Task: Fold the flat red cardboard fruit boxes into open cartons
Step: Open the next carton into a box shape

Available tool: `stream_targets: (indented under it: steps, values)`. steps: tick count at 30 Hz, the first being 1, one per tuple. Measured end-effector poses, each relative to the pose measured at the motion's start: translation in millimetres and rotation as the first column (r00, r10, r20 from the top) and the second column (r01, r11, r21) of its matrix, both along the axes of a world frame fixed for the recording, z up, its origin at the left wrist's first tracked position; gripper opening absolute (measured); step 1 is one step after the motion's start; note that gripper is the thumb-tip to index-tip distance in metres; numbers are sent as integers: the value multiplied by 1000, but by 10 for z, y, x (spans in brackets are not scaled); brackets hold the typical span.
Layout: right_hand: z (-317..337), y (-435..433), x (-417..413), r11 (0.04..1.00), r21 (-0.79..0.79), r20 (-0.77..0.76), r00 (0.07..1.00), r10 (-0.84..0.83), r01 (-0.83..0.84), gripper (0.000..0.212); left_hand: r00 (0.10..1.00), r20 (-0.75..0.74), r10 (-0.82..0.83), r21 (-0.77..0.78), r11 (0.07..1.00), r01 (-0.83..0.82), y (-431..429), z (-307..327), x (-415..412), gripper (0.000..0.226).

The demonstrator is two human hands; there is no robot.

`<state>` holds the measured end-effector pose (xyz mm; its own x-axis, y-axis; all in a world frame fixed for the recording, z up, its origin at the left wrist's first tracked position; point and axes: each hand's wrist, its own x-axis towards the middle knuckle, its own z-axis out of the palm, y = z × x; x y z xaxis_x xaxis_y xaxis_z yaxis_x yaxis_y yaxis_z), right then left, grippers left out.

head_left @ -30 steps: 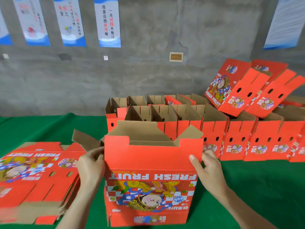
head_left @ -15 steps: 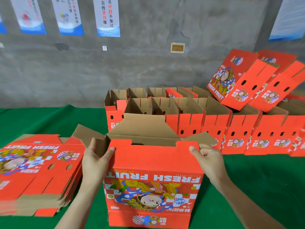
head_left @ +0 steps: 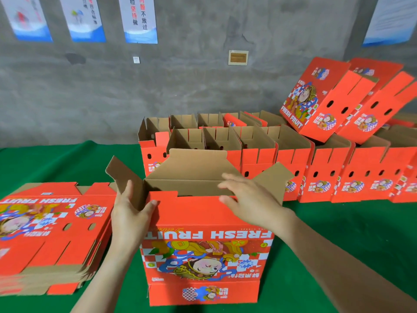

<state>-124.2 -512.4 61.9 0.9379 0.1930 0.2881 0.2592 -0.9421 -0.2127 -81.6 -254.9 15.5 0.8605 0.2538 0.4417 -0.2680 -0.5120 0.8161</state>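
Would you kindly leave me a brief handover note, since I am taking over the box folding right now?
Near carton stands upright on the green table, upper flaps splayed.
Left hand: open, braced against its left corner.
Right hand: open, spread over its top; contact unclear.
Done: rows of folded cartons behind.
Left: finish this one, then the flat stack at left.
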Motion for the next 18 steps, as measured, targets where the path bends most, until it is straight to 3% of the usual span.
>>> stream_targets:
  steps: [1, 5, 8, 11, 14, 16, 18]
  values:
    - [4, 54, 74, 999, 34, -96, 995, 28, -25, 46, 1000, 9, -3, 19, 1000, 3, 6, 7, -9, 76]
    - [-68, 2, 295, 982, -181, -291, 951, -106, 54, 65, 999, 29, -21, 117, 993, 18, 59, 5, -48, 69]
    - [-162, -87, 332, 978, -195, -300, 944, -136, 79, 75, 985, 115, -132, 260, 961, 98, 105, 56, -43, 66]
    - [-187, -84, 359, 977, -195, -304, 942, -144, 87, 78, 930, 174, -324, 352, 902, 248, 139, 153, -45, 95]
    - [-186, -93, 372, 979, -181, -307, 941, -142, 89, 75, 855, 41, -518, 356, 807, 472, 161, 200, -18, 100]
    - [-189, -108, 360, 985, -147, -314, 941, -128, 85, 66, 835, -84, -543, 345, 771, 536, 163, 216, 53, 80]
    - [-195, -103, 342, 991, -109, -320, 941, -112, 81, 50, 887, -108, -448, 355, 817, 455, 126, 262, 171, 44]
